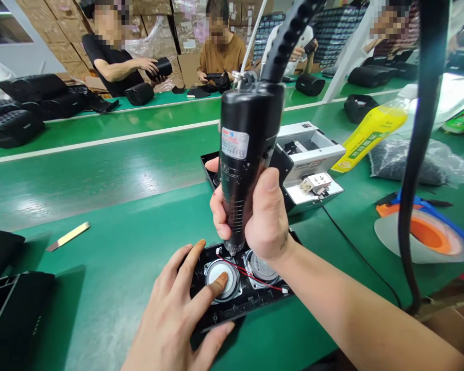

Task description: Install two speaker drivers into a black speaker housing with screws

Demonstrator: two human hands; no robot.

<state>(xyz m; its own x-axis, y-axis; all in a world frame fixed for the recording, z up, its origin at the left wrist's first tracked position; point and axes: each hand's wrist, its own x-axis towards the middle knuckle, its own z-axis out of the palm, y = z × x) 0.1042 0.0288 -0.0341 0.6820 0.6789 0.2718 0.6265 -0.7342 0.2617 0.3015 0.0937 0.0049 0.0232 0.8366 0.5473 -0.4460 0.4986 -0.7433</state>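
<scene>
Screwdriver [242, 165] nearly upright, right hand [268, 219] gripping it | left hand [180, 304] splayed, finger [221, 282] on speaker [215, 271] | tip [232, 252] contact unclear

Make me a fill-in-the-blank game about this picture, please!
1. The power screwdriver is gripped in the person's ____ hand.
2. The number of round speakers showing in the black case by the left hand is ____.
3. The color of the tabletop under the case is ____.
4. The bright pack lying beside the boxy machine is mostly ____.

Missing words: right; two; green; yellow.
</scene>
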